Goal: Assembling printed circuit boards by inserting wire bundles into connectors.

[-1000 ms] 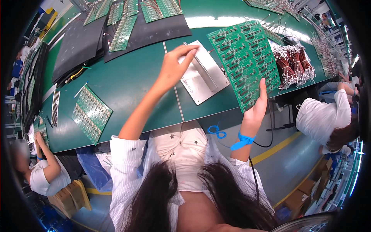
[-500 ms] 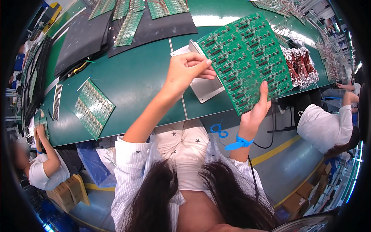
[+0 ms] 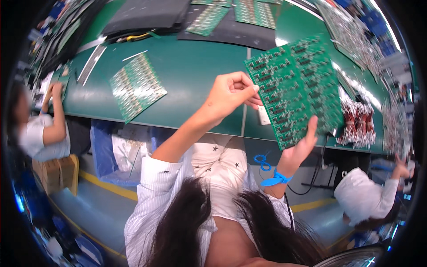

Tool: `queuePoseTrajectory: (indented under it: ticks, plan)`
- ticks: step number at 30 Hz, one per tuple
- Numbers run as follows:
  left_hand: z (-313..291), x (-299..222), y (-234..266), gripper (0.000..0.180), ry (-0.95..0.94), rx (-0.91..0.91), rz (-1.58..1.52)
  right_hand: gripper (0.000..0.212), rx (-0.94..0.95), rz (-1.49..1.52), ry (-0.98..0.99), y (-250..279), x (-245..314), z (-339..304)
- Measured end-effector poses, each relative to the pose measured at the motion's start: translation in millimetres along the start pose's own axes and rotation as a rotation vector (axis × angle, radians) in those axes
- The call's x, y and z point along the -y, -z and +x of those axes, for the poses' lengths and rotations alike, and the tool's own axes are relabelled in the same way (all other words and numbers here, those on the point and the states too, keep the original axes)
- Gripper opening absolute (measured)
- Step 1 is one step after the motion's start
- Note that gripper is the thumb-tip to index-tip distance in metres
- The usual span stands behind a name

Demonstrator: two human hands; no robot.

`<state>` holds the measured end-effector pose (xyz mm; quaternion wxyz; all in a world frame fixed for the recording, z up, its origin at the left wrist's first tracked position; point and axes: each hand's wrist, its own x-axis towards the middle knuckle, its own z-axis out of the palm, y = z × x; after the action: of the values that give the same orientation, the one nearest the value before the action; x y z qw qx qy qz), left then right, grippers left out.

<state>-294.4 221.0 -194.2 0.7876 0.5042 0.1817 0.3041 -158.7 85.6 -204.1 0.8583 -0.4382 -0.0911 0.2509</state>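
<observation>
Green board: big circuit panel (image 3: 296, 91) now lifted off the bench, tilted up
Left hand (image 3: 229, 95): fingers pinching panel's left edge
Right hand (image 3: 300, 149): gripping lower edge, blue wrist strap (image 3: 275, 179)
Surface: green bench (image 3: 195, 66), smaller circuit panel (image 3: 137, 86) lying flat

We've got the big circuit board (image 3: 297, 89) held up over the bench (image 3: 195, 71), left hand (image 3: 229, 95) at its left edge and right hand (image 3: 300, 147) under its near edge. A second board (image 3: 137, 86) lies flat on the bench well to the left. Further back sit dark mats (image 3: 147, 13) with more boards on them. Right of the held board there's a cluster of wound parts (image 3: 356, 124) (on the bench too). A co-worker (image 3: 40, 124) sits at the far left, another (image 3: 369, 196) at the near right.
</observation>
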Motion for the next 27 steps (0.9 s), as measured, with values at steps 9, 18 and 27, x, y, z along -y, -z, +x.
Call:
queuePoseTrajectory:
  ticks: [9, 18, 27]
  plan:
    - [-96.5, -25.3, 29.1, 0.009, -0.19, -0.092, -0.058, 0.038, 0.429, 0.046, -0.253, -37.4, -1.0, -36.3]
    - [-212.4, -32.4, 108.6, 0.011, -0.241, -0.917, 0.129, 0.039, 0.265, 0.009, -0.201, -55.7, -14.7, -16.9]
    - [-360.4, 53.5, 304.7, 0.03, 0.077, -1.929, 0.433, 0.03, 0.403, -0.417, -0.399, -47.6, -84.4, 9.3]
